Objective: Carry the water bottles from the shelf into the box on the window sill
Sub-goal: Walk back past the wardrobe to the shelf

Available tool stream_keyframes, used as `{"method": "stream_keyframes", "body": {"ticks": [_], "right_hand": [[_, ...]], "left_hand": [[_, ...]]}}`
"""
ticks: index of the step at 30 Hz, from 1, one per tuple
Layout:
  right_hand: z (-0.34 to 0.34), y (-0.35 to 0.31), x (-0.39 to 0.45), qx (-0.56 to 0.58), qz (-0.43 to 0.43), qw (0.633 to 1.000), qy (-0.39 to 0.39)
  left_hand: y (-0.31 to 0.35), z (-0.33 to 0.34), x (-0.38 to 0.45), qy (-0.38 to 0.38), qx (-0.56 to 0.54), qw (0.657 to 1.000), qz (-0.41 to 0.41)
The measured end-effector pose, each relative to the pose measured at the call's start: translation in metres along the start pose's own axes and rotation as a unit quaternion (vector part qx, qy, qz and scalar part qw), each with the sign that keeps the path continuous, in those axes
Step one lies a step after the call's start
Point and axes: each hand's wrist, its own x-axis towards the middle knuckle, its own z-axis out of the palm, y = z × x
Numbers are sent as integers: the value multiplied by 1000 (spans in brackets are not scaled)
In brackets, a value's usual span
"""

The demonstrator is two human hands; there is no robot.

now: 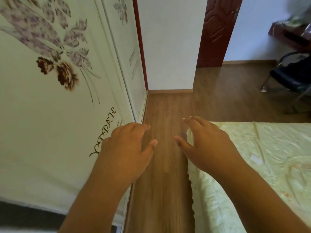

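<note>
Water bottles, shelf and box are nowhere in your view right now, so can't say where they sit. Your left hand (127, 148) and right hand (205, 142) are both held out low in front of you, palms down, fingers loosely spread, holding nothing, over a strip of wood floor (165, 165) between the flower-printed wardrobe door (50, 81) on your left and the pale green bedspread (252, 165) on your right. Further off there's a white wall (170, 47), a dark red door (217, 31) and a black chair (292, 76).
</note>
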Motion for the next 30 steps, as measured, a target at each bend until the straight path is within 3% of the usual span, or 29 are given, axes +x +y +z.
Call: {"method": "stream_keyframes", "body": {"ticks": [12, 22, 30], "right_hand": [[-10, 27, 116, -27, 65, 998, -3], [-23, -1, 252, -56, 101, 992, 52], [-18, -3, 328, -43, 115, 992, 43]], "left_hand": [[7, 21, 146, -15, -45, 997, 60], [-21, -6, 308, -4, -44, 994, 101], [-34, -4, 390, -35, -44, 992, 113]]}}
